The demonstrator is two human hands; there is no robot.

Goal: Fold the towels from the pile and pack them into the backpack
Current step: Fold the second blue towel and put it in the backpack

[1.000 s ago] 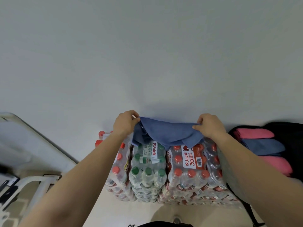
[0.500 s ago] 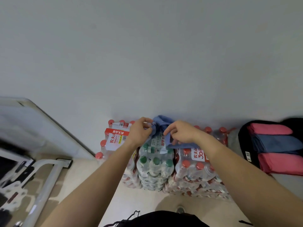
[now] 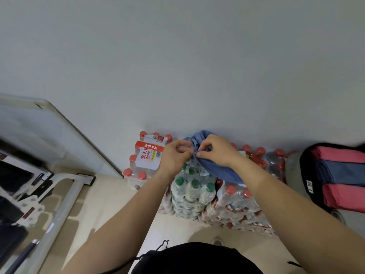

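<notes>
Right hand (image 3: 217, 151) joined left hand (image 3: 173, 157); fingers (image 3: 205, 150) pinch blue towel (image 3: 219, 171) over bottle packs (image 3: 192, 191).

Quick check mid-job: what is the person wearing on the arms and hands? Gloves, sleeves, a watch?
Nothing shows. The left hand and right hand are ungloved, with no rings or watch. The left forearm and right forearm are bare to the frame edge, so no sleeve shows. Below them is a black garment with a thin dark drawstring.

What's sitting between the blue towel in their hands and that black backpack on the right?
Red-capped water bottles in shrink-wrapped packs fill the stretch from the blue towel to the black backpack, as the head view shows.
</notes>
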